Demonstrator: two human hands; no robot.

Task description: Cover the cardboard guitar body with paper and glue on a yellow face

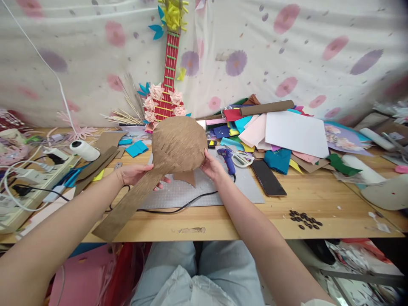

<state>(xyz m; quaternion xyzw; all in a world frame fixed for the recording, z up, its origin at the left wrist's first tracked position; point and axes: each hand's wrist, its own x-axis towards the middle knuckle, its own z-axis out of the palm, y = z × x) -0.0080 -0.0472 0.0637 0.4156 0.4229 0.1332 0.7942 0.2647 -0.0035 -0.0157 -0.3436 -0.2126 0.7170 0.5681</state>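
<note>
Between my hands, above the table, is a rounded brown crepe-paper form with a long flat strip trailing from its lower left toward the table's front edge. My left hand grips it at the lower left, where the strip begins, with some fingers showing behind the strip. At the right edge my right hand pinches it, its other fingers partly hidden behind. Below lies a grey cutting mat with a brown paper scrap on it. A blue glue gun and white-handled scissors are right of my right hand.
A black phone and several dark beans or beads lie to the right. Coloured paper sheets are piled behind. A flower-decorated red paper guitar leans at the back. Power strips with cables and a thread spool are left.
</note>
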